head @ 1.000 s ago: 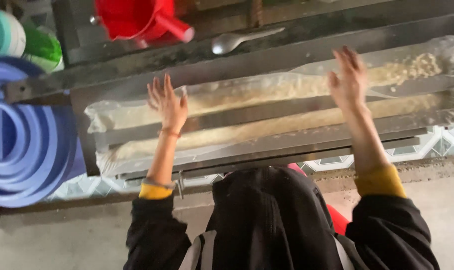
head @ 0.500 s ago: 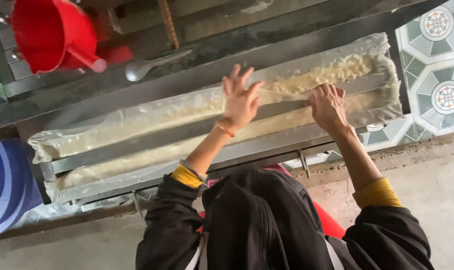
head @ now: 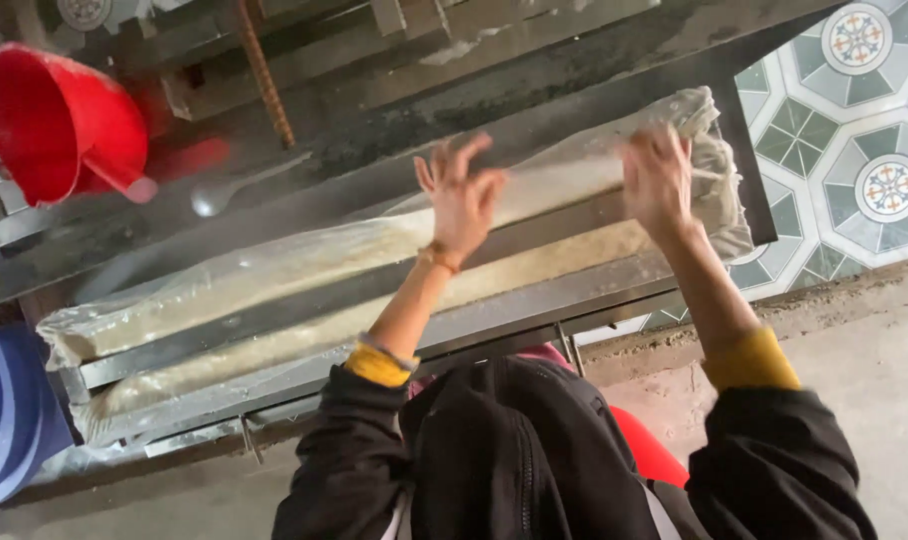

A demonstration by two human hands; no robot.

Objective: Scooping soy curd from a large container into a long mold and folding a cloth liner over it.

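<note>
A long metal mould (head: 534,310) with two channels of pale paste lies across the view under a clear plastic sheet (head: 304,260). My left hand (head: 464,200) hovers over the middle of the sheet, fingers spread, holding nothing. At the sheet's crumpled right end, my right hand (head: 659,180) rests flat; it is blurred by motion. Both arms wear black sleeves with yellow cuffs.
A red funnel (head: 64,120) sits at the upper left, with a metal spoon (head: 224,190) beside it on the dark bench. A blue ribbed plastic thing (head: 9,420) is at the lower left. Patterned tiles (head: 864,130) and a concrete floor lie to the right.
Both hands have slid rightward along the covered mould. My left hand has lifted off the sheet with fingers spread, and my right hand has reached the sheet's right end.
</note>
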